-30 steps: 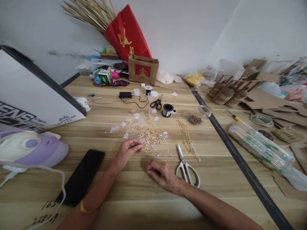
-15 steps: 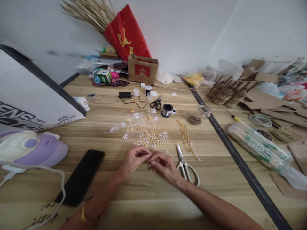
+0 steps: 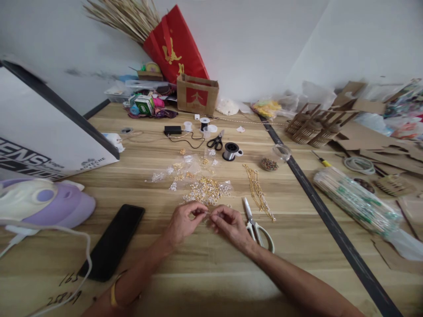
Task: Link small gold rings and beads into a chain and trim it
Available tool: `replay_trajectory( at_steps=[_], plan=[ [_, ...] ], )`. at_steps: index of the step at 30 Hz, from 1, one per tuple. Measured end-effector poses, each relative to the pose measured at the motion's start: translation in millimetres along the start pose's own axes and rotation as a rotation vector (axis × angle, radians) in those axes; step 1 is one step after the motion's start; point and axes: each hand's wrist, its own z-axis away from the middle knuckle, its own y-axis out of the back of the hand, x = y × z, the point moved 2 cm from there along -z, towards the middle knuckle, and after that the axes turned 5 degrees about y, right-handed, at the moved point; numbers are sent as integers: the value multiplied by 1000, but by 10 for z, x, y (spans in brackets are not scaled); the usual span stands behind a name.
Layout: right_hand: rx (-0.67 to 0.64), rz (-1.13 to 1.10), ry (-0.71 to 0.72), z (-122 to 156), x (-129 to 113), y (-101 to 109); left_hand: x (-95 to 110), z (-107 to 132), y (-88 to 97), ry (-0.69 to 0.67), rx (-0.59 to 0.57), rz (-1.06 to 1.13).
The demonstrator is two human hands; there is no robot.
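Note:
My left hand (image 3: 187, 221) and my right hand (image 3: 230, 224) meet fingertip to fingertip, each closed in a pinch. Between them is something thin and tiny, perhaps a fine wire or chain; its kind is too small to tell. Just beyond the fingers lies a pile of gold and silver jewelry beads (image 3: 204, 190), with small plastic bags (image 3: 191, 165) of findings behind it. White-handled scissors (image 3: 259, 230) rest close by my right hand. Gold chains (image 3: 256, 189) stretch out behind the scissors.
A black phone (image 3: 114, 242) lies left of my arms, beside a purple-and-white device (image 3: 62, 203) with a white cable. Farther back are a wire spool (image 3: 230, 152), black scissors (image 3: 216, 141) and a bowl of beads (image 3: 269, 164). Wrapped sticks (image 3: 357, 202) lie at the right.
My fingertips have drawn slightly apart, the right hand shifting a little to the right. A thin glint now shows between them. Everything on the table stays put.

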Motion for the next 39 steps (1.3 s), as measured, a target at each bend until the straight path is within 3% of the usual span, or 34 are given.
replay_trajectory(
  at_steps=[8,11,19,28,33,39],
  plan=[
    [-93,188,73,-12,-302,85,98,-26,53,-64,-112,-91],
    [-156,297,72,11,-360,75,127,-23,68,-38,-207,-115],
    [-365,642,134,66,-231,-30,81,146,150,92,-442,-324],
    [-432,766,360,81,30,-193,-121,383,125,104,-430,-564],
    [-426,752,314,72,42,-192,-70,380,134,133,-440,-563],
    [-318,678,262,55,66,-139,-47,387,177,208,-436,-533]
  ],
)
